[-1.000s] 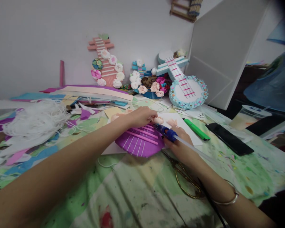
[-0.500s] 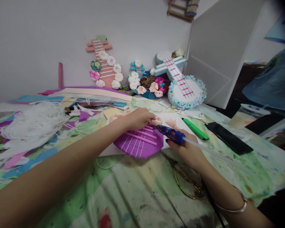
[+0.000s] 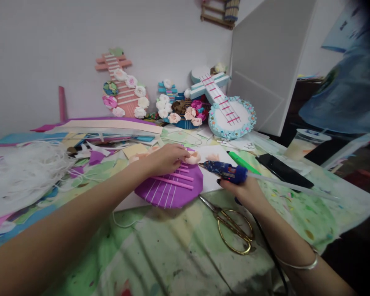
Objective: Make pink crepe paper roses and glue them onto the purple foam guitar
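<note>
A purple foam guitar body [image 3: 169, 190] with white strings and pink bars lies on the paint-stained table. My left hand [image 3: 165, 158] rests on its upper edge, fingers closed on a small peach paper flower [image 3: 193, 158]. My right hand [image 3: 245, 191] grips a blue hot glue gun [image 3: 226, 172] with a clear glue stick out the back; its nozzle points left, close to the flower. A silver bangle [image 3: 299, 264] circles my right wrist.
Gold-handled scissors [image 3: 231, 224] lie just below my right hand. A green marker [image 3: 242, 163], a black phone [image 3: 285, 170] and a plastic cup [image 3: 305, 144] sit to the right. Finished foam guitars with flowers [image 3: 185, 102] lean on the wall. White string [image 3: 21, 172] and foam scraps cover the left.
My right hand has pulled the glue gun back and to the right, lifting it off the purple piece. The view has shifted, so everything sits further left. My left hand stays on the flower.
</note>
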The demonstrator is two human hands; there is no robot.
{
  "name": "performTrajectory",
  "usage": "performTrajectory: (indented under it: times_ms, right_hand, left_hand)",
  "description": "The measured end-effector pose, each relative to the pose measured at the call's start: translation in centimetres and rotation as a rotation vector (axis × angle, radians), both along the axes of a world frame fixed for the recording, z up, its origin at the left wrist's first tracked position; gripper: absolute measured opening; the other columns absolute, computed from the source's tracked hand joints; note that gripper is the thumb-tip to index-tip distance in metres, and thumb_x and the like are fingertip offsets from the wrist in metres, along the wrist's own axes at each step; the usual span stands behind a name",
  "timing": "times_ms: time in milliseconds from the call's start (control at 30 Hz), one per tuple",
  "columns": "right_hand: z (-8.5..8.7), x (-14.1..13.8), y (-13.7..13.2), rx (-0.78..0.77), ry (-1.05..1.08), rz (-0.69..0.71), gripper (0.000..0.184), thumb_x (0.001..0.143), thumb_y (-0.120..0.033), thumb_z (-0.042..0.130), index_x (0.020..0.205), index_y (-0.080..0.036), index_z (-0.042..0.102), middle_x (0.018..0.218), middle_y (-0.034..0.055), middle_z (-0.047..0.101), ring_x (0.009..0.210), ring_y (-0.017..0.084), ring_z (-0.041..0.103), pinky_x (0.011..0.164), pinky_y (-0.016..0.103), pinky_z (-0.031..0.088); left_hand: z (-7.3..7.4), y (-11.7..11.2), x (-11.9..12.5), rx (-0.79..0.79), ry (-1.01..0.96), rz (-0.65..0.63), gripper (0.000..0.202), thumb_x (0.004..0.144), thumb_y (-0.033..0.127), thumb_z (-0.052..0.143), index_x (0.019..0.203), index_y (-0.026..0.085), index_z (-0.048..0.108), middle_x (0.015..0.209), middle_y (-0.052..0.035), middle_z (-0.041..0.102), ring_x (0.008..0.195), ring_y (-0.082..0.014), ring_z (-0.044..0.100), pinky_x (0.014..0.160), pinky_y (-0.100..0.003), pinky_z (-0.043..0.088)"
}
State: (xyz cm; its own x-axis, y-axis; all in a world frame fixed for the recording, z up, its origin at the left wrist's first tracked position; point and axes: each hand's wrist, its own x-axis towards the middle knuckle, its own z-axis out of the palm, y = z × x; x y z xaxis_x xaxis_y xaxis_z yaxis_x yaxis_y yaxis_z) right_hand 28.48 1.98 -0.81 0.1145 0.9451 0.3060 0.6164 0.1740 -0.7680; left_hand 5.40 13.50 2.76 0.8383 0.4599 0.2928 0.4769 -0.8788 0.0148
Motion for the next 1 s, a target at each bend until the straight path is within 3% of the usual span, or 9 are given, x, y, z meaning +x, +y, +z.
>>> performTrajectory:
  times_ms: [133,333,400,500,633,1000]
  right_hand:
    - [-0.4,-0.4,0.4,0.049,-0.023,0.103,0.024,0.067,-0.026,0.06,0.087,-0.016,0.067,0.078,0.0049,0.065,0.084,0.023,0.06,0.078,0.034,0.047]
    - [-1.1,-1.0,1.2,0.033,0.111,0.094,0.039,0.068,-0.026,0.059,0.105,-0.018,0.065,0.099,0.0058,0.066,0.108,0.026,0.054,0.098,0.04,0.037]
    - [-1.3,-1.3,1.5,0.034,0.131,0.089,0.038,0.067,-0.026,0.059,0.104,-0.017,0.064,0.1,0.0053,0.066,0.106,0.026,0.054,0.095,0.039,0.039]
    - [-1.6,-1.5,1.9,0.024,0.147,0.086,0.027,0.067,-0.028,0.059,0.091,-0.016,0.065,0.082,0.0038,0.066,0.09,0.024,0.057,0.08,0.034,0.045]
    - [-2.3,-1.5,2.5,0.002,0.169,0.096,0.018,0.068,-0.031,0.057,0.077,-0.016,0.062,0.066,0.0007,0.059,0.07,0.018,0.054,0.063,0.028,0.042]
    - [-3.2,-1.6,3.3,-0.039,0.136,0.067,0.017,0.07,-0.034,0.055,0.073,-0.017,0.056,0.061,-0.0022,0.053,0.059,0.013,0.046,0.053,0.023,0.034]
  left_hand:
    - [-0.3,0.1,-0.2,-0.011,-0.029,-0.011,0.038,0.074,0.007,0.048,0.107,0.019,0.063,0.104,-0.0081,0.066,0.101,-0.0208,0.059,0.089,-0.032,0.044]
    - [-0.6,0.4,-0.2,-0.009,-0.035,0.016,0.039,0.075,0.009,0.047,0.109,0.02,0.062,0.107,-0.0079,0.065,0.104,-0.0212,0.058,0.092,-0.033,0.044]
    - [-0.7,0.4,-0.2,-0.017,-0.038,0.028,0.038,0.076,0.01,0.047,0.11,0.019,0.062,0.108,-0.008,0.065,0.105,-0.0209,0.058,0.093,-0.033,0.044]
    - [-0.7,0.5,-0.2,-0.031,-0.041,0.035,0.038,0.077,0.012,0.046,0.111,0.019,0.062,0.108,-0.0082,0.066,0.105,-0.0207,0.058,0.093,-0.033,0.044]
    - [-0.7,0.5,-0.2,-0.035,-0.041,0.044,0.039,0.077,0.013,0.046,0.113,0.018,0.061,0.11,-0.009,0.065,0.104,-0.0217,0.058,0.093,-0.035,0.044]
    - [-0.5,0.4,-0.2,-0.049,-0.029,0.051,0.038,0.078,0.013,0.045,0.112,0.018,0.061,0.108,-0.0093,0.066,0.103,-0.0211,0.058,0.091,-0.032,0.044]
